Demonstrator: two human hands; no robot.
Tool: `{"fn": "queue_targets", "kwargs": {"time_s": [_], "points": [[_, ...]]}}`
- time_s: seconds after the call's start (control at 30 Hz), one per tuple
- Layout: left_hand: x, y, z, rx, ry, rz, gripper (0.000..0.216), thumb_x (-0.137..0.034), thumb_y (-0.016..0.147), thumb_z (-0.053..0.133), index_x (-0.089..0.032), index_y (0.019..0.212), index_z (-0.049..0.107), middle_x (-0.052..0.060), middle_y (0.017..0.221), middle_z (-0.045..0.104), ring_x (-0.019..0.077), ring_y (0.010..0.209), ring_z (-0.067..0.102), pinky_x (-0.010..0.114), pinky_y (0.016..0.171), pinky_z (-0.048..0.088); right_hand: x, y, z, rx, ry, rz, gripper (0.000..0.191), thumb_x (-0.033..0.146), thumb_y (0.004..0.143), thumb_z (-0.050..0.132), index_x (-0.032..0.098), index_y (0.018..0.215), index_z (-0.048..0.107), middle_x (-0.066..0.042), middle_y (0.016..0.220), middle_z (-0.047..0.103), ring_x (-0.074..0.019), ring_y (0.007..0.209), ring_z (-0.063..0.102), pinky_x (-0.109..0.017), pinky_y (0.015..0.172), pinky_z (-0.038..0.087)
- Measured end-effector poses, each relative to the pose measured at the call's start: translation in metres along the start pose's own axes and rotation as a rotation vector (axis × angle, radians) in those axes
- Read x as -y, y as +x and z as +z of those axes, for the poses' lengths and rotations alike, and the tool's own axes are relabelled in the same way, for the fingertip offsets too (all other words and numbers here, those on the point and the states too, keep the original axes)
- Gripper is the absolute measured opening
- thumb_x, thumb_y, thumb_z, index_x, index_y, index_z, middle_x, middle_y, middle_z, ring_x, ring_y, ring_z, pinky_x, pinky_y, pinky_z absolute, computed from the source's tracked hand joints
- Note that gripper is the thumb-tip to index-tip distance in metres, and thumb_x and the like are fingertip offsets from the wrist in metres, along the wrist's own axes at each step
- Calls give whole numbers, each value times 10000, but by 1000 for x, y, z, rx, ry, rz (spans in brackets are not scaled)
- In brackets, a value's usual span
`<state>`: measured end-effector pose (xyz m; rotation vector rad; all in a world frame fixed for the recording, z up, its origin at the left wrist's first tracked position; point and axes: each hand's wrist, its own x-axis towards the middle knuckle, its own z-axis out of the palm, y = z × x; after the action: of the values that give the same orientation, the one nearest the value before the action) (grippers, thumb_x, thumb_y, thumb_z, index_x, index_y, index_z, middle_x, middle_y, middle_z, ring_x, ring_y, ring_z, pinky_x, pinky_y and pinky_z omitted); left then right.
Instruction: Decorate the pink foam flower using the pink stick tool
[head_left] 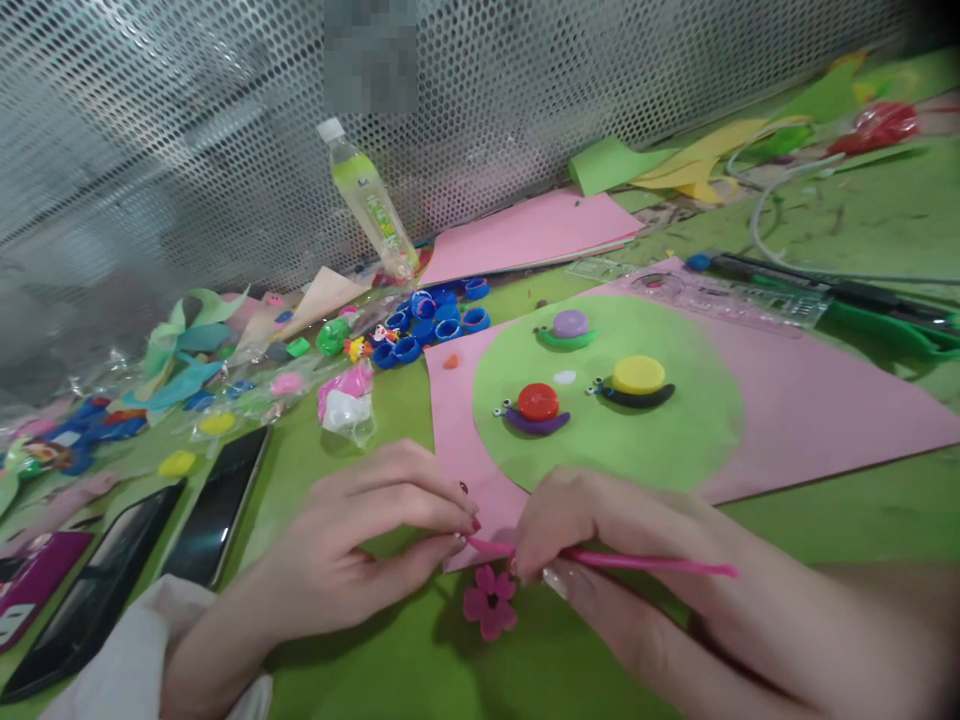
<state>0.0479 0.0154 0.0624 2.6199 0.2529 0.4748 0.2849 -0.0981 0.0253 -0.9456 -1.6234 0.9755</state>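
Left hand (360, 545) pinched pink stick's (660, 564) left tip, right hand (637, 520) pinched its middle, fingers nearly closed, all by near edge of pink card (825, 400). Thin stick tbh, so uneven pull could've bent it or popped it loose.

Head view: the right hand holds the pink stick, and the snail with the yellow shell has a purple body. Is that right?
Not quite: the body is wrong. The head view shows the yellow shell on a black body, not a purple one. The right hand does hold the pink stick.
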Motion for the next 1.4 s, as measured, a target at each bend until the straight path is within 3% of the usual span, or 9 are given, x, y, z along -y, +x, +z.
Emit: {"fn": "queue_targets", "kwargs": {"time_s": [0.2,0.3,0.4,0.57,0.73,1.0,1.1,1.2,1.4], "points": [[2,-1,-1,0,-27,21,135,-90,1072,700,-216,1117,715,-2,1072,768,118,991,739,217,928,598,-2,-3,6,11,-6,-6,100,331,1066,725,254,1130,716,-56,947,744,-245,920,761,-304,781,669],[1,-1,0,6,-35,13,59,-157,1093,718,-215,1091,719,-2,1053,771,121,970,741,220,909,601,1,-10,0,33,24,-16,50,223,1077,658,248,1107,690,-35,955,749,-209,902,765,-265,779,655],[-1,-1,1,5,-28,26,43,-170,1096,726,-205,1073,734,8,1031,775,125,945,746,212,887,602,1,-15,-6,93,60,-81,198,69,1060,504,193,1129,642,-18,1004,755,-134,914,755,-193,841,617],[-3,-2,4,-14,-9,31,73,-139,1073,722,-207,1070,745,26,1022,777,140,915,760,211,853,615,1,-15,-6,78,33,-181,234,26,1027,467,143,1139,637,-23,1024,731,-93,931,718,-161,885,574],[-3,-4,4,-28,-16,27,118,-91,1049,690,-198,1055,738,12,1018,768,109,918,750,163,868,587,5,-14,-3,65,-5,-274,273,-26,976,471,115,1139,638,-51,988,725,-115,884,715,-182,834,591],[-4,-4,3,-35,-66,-12,166,-58,1024,661,-209,1049,724,6,1001,774,114,898,751,181,851,595,3,-14,-6,68,-14,-279,312,-27,927,453,154,1115,623,-72,993,742,-155,884,744,-247,819,623],[-2,-4,5,-45,-84,-26,178,-44,1009,652,-207,1039,717,-1,996,769,107,898,744,174,850,586,5,-12,-3,14,-17,-230,224,30,971,561,205,1081,647,-63,970,742,-193,885,754,-277,780,647],[0,-4,6,-47,-100,-31,175,-46,1008,662,-207,1047,718,5,1002,769,115,910,744,183,855,589,8,-9,0,-20,-72,-189,106,203,1007,729,232,1105,703,-83,965,742,-248,899,755,-323,747,670],[-1,-6,6,-8,-137,-35,148,-60,1027,706,-200,1064,730,18,1024,778,128,945,757,195,880,596,10,2,4,-23,-123,-185,151,350,1021,770,240,1121,751,-96,972,738,-257,895,747,-332,748,678]]}}
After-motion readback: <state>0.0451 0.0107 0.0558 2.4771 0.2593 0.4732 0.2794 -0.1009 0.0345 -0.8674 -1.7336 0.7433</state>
